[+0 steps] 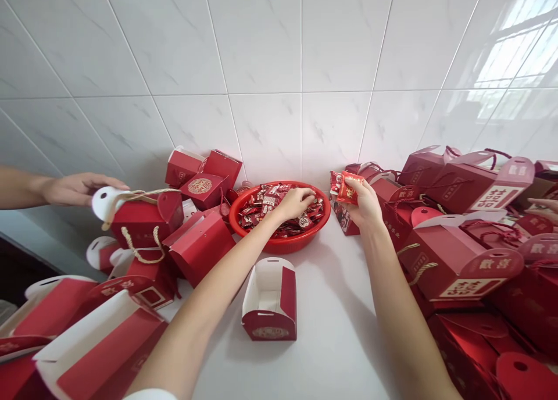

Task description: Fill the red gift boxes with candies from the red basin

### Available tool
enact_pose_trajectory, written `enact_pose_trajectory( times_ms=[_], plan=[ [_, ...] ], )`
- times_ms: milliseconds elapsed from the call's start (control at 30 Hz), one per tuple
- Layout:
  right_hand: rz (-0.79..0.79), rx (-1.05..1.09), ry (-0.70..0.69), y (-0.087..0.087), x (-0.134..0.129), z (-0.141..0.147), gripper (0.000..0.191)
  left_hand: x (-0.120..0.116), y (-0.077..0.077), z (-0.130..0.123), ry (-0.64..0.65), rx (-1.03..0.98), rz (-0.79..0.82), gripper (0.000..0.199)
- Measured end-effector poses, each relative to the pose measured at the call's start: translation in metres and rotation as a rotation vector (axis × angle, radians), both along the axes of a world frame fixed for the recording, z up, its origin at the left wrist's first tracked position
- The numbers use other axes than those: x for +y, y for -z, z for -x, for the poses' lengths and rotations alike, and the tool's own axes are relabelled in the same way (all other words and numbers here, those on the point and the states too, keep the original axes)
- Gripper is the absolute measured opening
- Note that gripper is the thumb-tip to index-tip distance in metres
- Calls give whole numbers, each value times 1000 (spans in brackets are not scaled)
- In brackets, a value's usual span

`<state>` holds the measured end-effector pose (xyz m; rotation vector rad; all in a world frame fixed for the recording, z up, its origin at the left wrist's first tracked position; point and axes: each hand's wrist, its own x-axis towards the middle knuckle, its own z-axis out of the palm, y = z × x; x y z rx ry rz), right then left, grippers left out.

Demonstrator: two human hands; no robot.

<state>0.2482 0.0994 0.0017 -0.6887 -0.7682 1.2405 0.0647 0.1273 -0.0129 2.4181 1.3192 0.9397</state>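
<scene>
My left hand (297,203) reaches into a red plastic basin (290,246) heaped with small wrapped snack packets (271,197). Its fingers are curled down among the packets, and whatever they grip is hidden. To the right of the basin, my right hand (365,201) holds several red snack packets (349,188) between thumb and fingers, raised above the table. Between my forearms, an open red gift box (270,307) with a white inside stands upright on the white table (329,330); the part of its inside that shows holds nothing.
Another person's hand (82,189) touches a red box with a rope handle (148,217) at left. Fingers (544,209) show at the right edge. Open boxes (102,347) crowd the left; closed boxes (462,254) are piled right. A tiled wall (261,127) stands behind.
</scene>
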Motion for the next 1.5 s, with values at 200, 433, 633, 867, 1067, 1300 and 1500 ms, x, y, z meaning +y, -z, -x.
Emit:
enact_pose_trajectory(
  times_ms=[200,433,633,867,1067,1300,1500],
  plan=[
    [-52,-117,-138,-4,-7,2,35,-27,-11,20,76,-266,89,28],
    [-130,-243,-242,-14,-25,5,41,-103,-52,54,289,-219,443,21],
    [-176,-323,-369,-23,-45,16,37,-153,-61,75,272,122,483,20],
    [-259,-388,-434,-29,-63,24,33,-173,-46,92,21,315,443,19],
    [-318,-484,-582,-31,-78,30,37,-169,-27,82,-57,262,557,30],
    [-438,-944,-959,-23,-79,39,20,-142,-11,60,96,-123,492,19],
    [-424,-1317,-871,-17,-66,27,34,-138,-8,65,59,-107,573,36]
  ],
)
